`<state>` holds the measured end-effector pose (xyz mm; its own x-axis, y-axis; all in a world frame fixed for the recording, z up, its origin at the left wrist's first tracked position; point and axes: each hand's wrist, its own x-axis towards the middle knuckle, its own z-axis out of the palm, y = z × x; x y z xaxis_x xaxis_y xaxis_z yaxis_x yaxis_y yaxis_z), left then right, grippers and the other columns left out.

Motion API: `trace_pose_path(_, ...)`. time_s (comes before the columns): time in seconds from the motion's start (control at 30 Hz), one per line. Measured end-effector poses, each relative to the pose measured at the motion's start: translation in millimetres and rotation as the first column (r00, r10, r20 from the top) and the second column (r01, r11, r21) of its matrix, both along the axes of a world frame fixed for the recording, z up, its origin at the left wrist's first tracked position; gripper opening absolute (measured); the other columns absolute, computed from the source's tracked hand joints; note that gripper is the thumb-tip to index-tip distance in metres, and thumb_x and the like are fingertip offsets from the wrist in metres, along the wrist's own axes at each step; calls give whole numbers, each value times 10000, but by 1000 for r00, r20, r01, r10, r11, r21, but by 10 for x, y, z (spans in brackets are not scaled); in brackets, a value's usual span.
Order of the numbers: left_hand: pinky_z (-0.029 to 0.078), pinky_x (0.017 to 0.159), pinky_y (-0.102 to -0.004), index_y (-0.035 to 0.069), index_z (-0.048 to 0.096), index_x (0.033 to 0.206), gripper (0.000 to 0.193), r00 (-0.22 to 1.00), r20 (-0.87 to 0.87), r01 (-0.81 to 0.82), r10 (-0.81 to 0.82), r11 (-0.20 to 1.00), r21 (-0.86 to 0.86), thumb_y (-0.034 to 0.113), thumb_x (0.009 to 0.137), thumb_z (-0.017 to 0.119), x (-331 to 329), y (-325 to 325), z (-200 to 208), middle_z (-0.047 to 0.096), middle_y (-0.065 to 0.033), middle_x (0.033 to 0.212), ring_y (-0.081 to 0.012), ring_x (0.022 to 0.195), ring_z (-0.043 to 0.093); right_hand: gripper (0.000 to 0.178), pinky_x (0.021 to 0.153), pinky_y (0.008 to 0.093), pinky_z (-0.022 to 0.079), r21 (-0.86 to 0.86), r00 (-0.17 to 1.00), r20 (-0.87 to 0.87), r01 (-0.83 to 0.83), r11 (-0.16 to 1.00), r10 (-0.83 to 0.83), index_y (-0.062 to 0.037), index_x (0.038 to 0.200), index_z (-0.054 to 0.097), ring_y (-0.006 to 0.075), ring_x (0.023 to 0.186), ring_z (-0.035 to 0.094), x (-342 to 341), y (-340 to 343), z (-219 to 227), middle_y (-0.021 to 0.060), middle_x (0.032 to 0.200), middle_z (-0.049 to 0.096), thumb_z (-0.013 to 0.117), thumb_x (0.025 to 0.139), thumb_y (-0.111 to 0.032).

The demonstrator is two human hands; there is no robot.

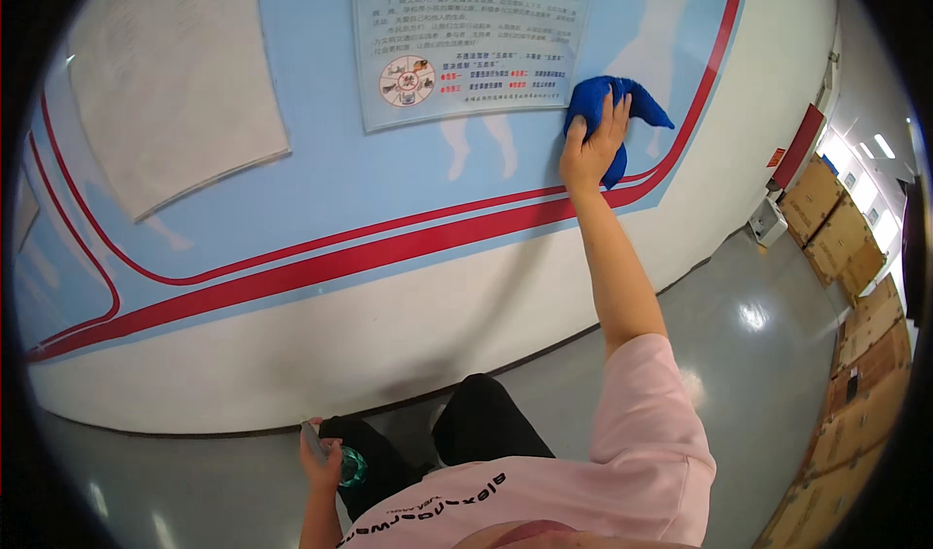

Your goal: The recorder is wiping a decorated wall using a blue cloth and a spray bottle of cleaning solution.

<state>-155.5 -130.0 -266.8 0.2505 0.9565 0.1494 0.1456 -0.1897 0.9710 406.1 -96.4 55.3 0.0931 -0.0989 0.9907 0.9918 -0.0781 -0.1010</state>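
Observation:
My right hand (595,153) reaches out at arm's length and presses a blue cloth (590,102) flat against a light blue wall panel (389,175) with red border stripes. The cloth lies just beside the lower right corner of a clear-covered notice sheet (466,49), and one end of it sticks out to the right. Low down by my leg, my left hand (319,463) is closed around what looks like a spray bottle (354,467), with a grey top and a see-through green body. Part of the bottle is hidden by my fingers.
Another pale sheet (180,83) hangs on the panel at the left. Below the panel is white wall (292,355), meeting a shiny grey floor (739,355). Cardboard boxes (846,423) line the right side, and a small white box-shaped object (768,221) sits by the wall farther off.

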Motion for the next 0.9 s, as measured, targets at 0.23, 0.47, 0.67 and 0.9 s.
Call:
trace_pose_path(0.23,492,639,-254,-7,388,1328,578,998,66,-20,16,998,63,-10,780,572,-75,10,-145,482,-120,1286,-162,793,641,595,1095,602,111,-83,996,-38,-87,993,84,-13,1380,401,452,1376,236,-587,137,-714,228,1461,337,531,819,-161)
trace_pose_path(0.47,489,605,-247,-11,397,1314,557,997,75,14,-17,999,34,-4,790,585,-78,0,-85,472,-129,1316,-162,801,642,558,1055,575,239,-297,969,200,-83,951,147,-174,1243,579,396,1301,383,-1204,253,-543,113,1433,420,622,688,-208)
trace_pose_path(0.67,487,595,-241,-7,406,1299,553,995,104,3,-8,999,48,2,784,606,-96,-16,-173,472,-119,1315,-164,802,641,453,971,444,405,-529,849,369,-142,837,378,-253,1132,658,237,1182,528,-1952,482,-375,11,1347,533,644,679,-259)
trace_pose_path(0.9,476,622,-264,13,436,1277,537,986,161,-50,46,999,18,-34,761,576,-80,-31,-120,507,-98,1266,-167,795,660,476,949,426,437,-626,751,481,-66,777,452,-213,1144,644,253,1183,523,-2418,624,-293,13,1342,530,662,670,-251)
